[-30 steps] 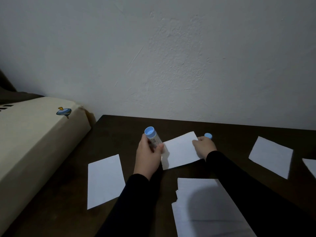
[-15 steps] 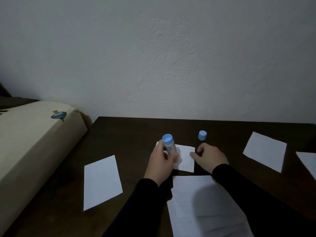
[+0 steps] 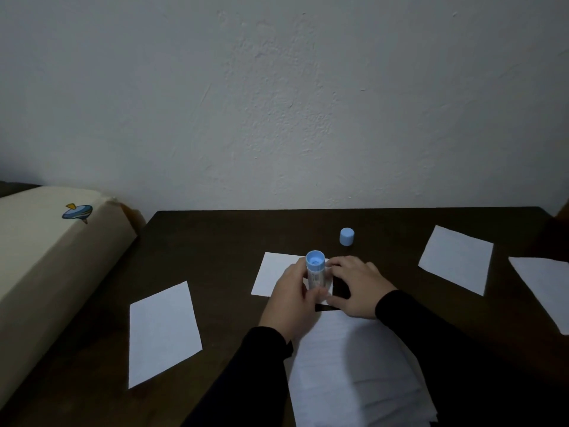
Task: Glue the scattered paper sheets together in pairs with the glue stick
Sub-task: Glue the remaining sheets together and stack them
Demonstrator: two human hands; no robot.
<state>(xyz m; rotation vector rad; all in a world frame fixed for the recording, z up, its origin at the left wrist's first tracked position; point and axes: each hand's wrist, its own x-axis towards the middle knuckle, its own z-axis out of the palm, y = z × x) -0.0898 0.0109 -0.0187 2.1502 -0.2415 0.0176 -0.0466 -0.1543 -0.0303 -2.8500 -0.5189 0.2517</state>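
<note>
Your left hand (image 3: 292, 298) is wrapped around the uncapped glue stick (image 3: 316, 270) just below the middle of the frame, holding it upright with its blue open end facing up. Your right hand (image 3: 355, 286) lies beside it with fingers loosely curled, resting on the dark table (image 3: 221, 241); whether its fingertips pinch the sheet's edge, you cannot tell. Both hands cover the right part of the small sheet (image 3: 277, 274) at the centre. The blue cap (image 3: 347, 236) stands alone just above and to the right of your hands. A loose sheet (image 3: 163, 332) lies in the lower left, another (image 3: 457, 258) at the right, and a third (image 3: 545, 288) is cut by the right edge. A stack of papers (image 3: 354, 374) sits at the bottom, partly hidden by your dark sleeves. A cream cushion with a spinning-top print (image 3: 46, 248) borders the table on the left.
</note>
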